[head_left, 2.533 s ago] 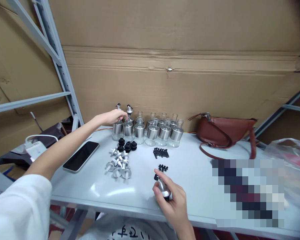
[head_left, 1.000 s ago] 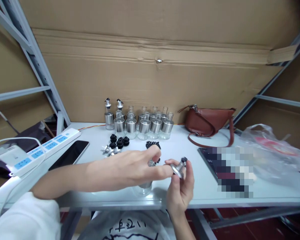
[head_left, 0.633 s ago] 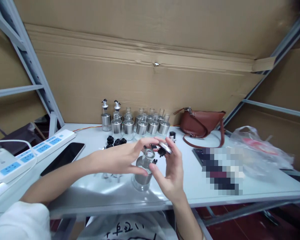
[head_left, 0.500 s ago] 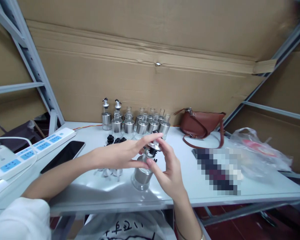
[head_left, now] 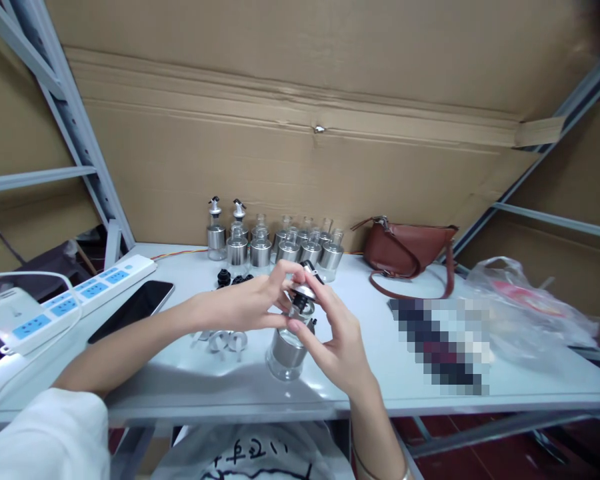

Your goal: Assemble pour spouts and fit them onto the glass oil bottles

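A glass bottle with a steel band [head_left: 287,350] stands upright near the table's front edge. Over its mouth is a silver and black pourer top [head_left: 304,292], tilted, its black stopper at the bottle's opening. My left hand [head_left: 257,298] comes in from the left, its fingers closed round the top and its thumb by the bottle neck. From the right, my right hand [head_left: 337,333] has its fingers on the top and its thumb at the neck. Black stoppers [head_left: 224,277] and clear plastic caps [head_left: 227,341] lie left of the bottle, partly behind my left arm.
Several steel-banded bottles [head_left: 261,252] stand at the back; two have pourer tops [head_left: 215,208]. A phone [head_left: 133,311] and power strip [head_left: 87,291] lie left. On the right are a brown bag [head_left: 405,248], a blurred item [head_left: 443,347] and a plastic bag [head_left: 525,300].
The pourer top has shifted slightly left over the bottle mouth, with its stopper tilted differently. My left fingers have curled more around it. The whole view has shifted slightly.
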Available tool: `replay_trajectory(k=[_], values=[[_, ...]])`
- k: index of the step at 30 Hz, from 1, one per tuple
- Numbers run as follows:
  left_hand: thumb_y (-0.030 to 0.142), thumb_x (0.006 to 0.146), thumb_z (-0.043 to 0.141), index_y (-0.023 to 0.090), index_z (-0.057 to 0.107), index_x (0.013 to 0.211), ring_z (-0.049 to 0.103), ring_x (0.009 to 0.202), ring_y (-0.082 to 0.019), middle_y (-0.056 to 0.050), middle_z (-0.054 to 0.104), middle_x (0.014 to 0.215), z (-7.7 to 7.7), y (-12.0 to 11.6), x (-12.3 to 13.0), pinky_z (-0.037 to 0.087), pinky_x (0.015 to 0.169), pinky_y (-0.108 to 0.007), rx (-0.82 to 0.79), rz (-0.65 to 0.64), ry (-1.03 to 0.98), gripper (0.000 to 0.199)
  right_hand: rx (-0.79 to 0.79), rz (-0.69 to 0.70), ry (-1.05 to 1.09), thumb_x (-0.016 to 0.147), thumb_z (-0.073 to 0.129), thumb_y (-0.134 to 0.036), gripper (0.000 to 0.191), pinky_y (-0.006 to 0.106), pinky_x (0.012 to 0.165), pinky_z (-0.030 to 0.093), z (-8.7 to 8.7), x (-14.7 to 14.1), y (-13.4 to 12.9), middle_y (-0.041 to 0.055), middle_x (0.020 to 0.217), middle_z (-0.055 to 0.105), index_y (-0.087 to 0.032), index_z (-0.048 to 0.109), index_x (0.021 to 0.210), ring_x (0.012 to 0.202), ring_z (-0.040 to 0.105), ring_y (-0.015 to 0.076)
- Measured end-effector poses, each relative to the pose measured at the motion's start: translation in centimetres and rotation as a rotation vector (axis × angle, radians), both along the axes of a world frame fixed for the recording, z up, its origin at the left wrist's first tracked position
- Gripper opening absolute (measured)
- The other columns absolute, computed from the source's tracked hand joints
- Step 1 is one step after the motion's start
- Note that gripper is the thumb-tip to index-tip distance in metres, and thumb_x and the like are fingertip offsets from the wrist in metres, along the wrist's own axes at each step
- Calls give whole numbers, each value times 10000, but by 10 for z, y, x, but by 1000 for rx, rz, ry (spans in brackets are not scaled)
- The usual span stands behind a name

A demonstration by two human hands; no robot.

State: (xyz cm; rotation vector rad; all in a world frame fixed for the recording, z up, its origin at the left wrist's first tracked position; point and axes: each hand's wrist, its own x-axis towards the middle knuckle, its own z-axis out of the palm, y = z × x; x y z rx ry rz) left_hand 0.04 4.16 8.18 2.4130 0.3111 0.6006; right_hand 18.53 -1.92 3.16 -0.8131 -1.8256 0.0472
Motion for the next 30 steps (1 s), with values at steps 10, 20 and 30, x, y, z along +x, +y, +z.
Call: replay_trajectory(k=[10,20,30], values=[[242,910,567,233,254,1248,678,836,-160,-83,605,1054,2,-3,1,573,803,-354,-75,-1,13,461,7,-7,-23,895,605,-214,613,391,859,598,2,7,2,97,1298,631,-294,382,1461,1065,662,225],[210,899,580,262,270,1282,649,1002,-184,-162,425,1358,-6,2,4,587,851,-369,63,-31,-65,496,43,-64,-46,906,581,-183,639,429,991,539,0,6,-3,89,1437,514,-325,340,1481,1292,529,257],[248,909,589,188,405,1165,662,784,-140,-166,610,1216,-2,-2,5,585,739,-332,62,1,1,321,38,35,186,859,669,-169,447,377,882,577,-21,4,0,66,1098,692,-283,538,1272,1070,666,215]])
